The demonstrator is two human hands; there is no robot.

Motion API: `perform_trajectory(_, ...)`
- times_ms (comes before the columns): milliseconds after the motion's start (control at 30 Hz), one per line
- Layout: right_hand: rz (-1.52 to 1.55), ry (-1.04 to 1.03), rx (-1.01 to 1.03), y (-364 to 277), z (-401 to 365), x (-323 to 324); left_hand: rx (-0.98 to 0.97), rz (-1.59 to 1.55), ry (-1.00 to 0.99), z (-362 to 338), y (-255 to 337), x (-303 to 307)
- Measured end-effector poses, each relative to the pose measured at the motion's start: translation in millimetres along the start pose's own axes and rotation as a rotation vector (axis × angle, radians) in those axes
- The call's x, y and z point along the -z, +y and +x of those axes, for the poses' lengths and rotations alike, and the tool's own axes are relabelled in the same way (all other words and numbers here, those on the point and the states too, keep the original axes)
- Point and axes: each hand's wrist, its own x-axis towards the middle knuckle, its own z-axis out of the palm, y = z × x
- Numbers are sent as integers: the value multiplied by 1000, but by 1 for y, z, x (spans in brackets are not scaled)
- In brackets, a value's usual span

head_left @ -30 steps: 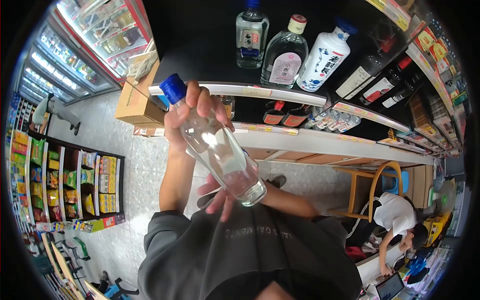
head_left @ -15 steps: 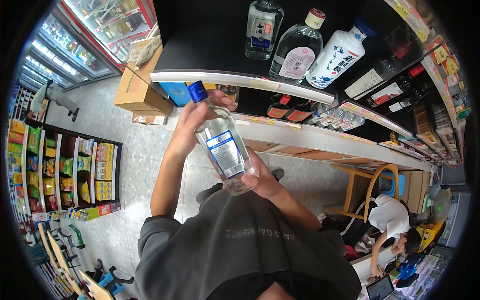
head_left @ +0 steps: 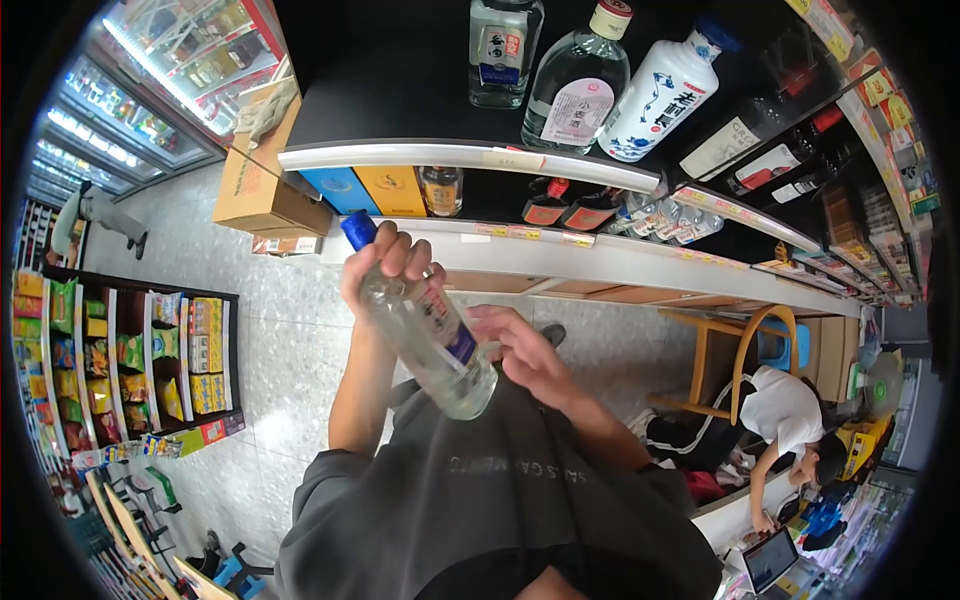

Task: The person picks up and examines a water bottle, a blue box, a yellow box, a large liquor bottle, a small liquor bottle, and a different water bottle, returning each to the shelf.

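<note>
My left hand [head_left: 385, 268] is wrapped round the upper part of a clear glass liquor bottle [head_left: 430, 350] just below its blue cap [head_left: 358, 230]. The bottle leans with its base down to the right, over my dark shirt. A label with red and blue parts shows on its side. Close beside the lower half, my right hand [head_left: 525, 345] has its fingers spread and does not grip the glass. On the black shelf ahead stand a similar clear bottle [head_left: 505, 55], a clear round-shouldered bottle [head_left: 575, 90] with a pinkish label, and a white-and-blue bottle [head_left: 665, 95].
A cardboard box [head_left: 265, 195] sits left of the shelf. On the lower shelf are a blue box [head_left: 338, 190], a yellow box [head_left: 390, 188] and several bottles. Snack racks [head_left: 135, 355] stand left. At right are a wooden chair [head_left: 765, 350] and a person in white [head_left: 785, 405] leaning over a counter.
The bottle has turned, so a red-and-blue label replaces the white text label. My right hand has let go of its base and spread its fingers. The view has shifted slightly.
</note>
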Motion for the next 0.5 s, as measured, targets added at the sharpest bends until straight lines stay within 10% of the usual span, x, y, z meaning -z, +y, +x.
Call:
perform_trajectory(200, 612, -410, -292, 3, 22, -14, 105, -555, -466, 27, -16, 5)
perform_trajectory(500, 451, -197, -274, 0, 22, -27, 170, -347, -472, 25, -21, 16)
